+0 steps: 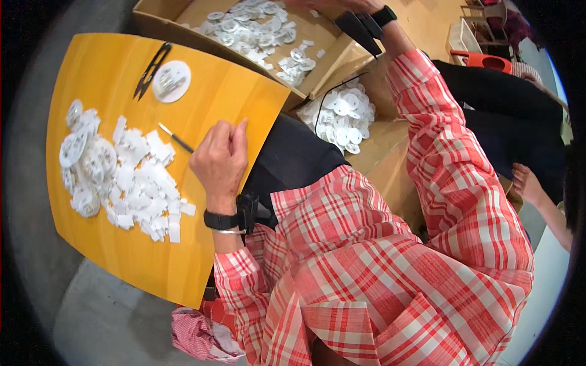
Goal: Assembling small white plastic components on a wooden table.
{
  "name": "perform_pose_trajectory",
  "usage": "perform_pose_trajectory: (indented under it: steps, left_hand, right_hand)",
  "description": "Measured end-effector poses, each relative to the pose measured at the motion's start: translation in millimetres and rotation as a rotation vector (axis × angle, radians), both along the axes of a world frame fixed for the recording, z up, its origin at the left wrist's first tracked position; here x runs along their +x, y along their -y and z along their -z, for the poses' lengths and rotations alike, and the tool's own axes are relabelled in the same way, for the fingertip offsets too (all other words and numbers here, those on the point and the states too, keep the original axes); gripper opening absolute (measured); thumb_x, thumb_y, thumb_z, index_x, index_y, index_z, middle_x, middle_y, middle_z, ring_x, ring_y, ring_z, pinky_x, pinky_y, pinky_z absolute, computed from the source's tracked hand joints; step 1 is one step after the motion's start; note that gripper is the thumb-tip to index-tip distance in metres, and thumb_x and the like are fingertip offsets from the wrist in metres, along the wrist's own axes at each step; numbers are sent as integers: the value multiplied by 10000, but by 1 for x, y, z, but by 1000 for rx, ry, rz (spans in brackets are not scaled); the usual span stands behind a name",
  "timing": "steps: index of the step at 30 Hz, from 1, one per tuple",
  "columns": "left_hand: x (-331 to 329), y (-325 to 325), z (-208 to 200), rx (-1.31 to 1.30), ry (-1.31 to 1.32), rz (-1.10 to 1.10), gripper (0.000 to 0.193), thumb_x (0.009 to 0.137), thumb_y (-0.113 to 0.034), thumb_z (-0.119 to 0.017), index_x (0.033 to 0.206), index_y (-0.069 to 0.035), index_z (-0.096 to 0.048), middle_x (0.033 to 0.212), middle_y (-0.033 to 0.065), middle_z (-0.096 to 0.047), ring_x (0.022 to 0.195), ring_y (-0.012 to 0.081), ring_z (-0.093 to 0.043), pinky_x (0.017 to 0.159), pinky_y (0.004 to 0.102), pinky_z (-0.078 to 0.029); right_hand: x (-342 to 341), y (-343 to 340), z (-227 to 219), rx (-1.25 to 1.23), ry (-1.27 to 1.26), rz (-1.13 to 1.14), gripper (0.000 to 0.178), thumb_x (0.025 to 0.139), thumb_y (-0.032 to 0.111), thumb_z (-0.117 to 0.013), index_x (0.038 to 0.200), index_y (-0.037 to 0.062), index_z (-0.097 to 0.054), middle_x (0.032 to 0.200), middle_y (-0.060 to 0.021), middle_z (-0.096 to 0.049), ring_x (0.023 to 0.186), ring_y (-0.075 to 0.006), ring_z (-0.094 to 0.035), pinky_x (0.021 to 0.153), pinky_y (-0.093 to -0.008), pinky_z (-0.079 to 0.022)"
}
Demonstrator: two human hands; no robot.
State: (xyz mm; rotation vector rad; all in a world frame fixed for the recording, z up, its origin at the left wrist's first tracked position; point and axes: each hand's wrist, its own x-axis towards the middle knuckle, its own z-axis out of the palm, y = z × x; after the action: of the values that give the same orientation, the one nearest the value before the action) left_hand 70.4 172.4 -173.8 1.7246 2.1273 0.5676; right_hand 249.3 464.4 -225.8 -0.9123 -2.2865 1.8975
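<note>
My left hand [220, 155] is closed in a loose fist at the right edge of the yellow board [226, 79]; whatever it may hold is hidden. A thin dark-handled tool with a pale tip [175, 138] ends right against the fist. Beside them spread small white paper slips [146, 189] and a heap of round clear-and-white discs with metal bits [91, 158]. One white disc with metal pieces [172, 82] lies apart, next to black thread snips [151, 70]. My right hand [332, 3] reaches over the open cardboard box [293, 91], its fingers cut off by the upper edge.
Many white discs [250, 27] and slips fill part of that box. A second carton holds more white discs [345, 116]. Another person's hand [526, 182] shows at the right, near a red plastic piece [482, 61]. Red-and-white cloth [201, 335] hangs below the board.
</note>
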Motion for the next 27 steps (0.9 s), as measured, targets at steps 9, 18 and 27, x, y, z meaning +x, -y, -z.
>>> perform_pose_trajectory:
  steps: [9, 18, 27]
  left_hand:
    - [20, -16, -11, -64, 88, 2, 302, 799, -130, -700, 623, -57, -466, 513, 51, -395, 424, 200, -396, 406, 323, -291]
    - [11, -26, -29, -190, 97, 93, 237, 737, -146, -747, 680, -98, -523, 557, 53, -463, 453, 248, -471, 412, 336, -351]
    - [7, -24, -53, -336, 189, 83, 216, 783, -188, -678, 702, -95, -501, 546, 73, -442, 432, 261, -447, 405, 371, -343]
  right_hand:
    - [134, 12, 174, 93, 768, -157, 812, 771, 572, -637, 1366, 78, -390, 1162, -175, -579, 1094, -269, -545, 900, -339, -432]
    - [153, 9, 277, 37, 941, -378, 1162, 540, 414, -849, 1455, 160, -180, 1393, -245, -348, 1239, -370, -419, 1002, -416, -368]
    - [131, 12, 280, 115, 1254, -439, 1361, 449, 296, -906, 1444, 393, 18, 1470, -203, -175, 1248, -455, -366, 956, -530, -384]
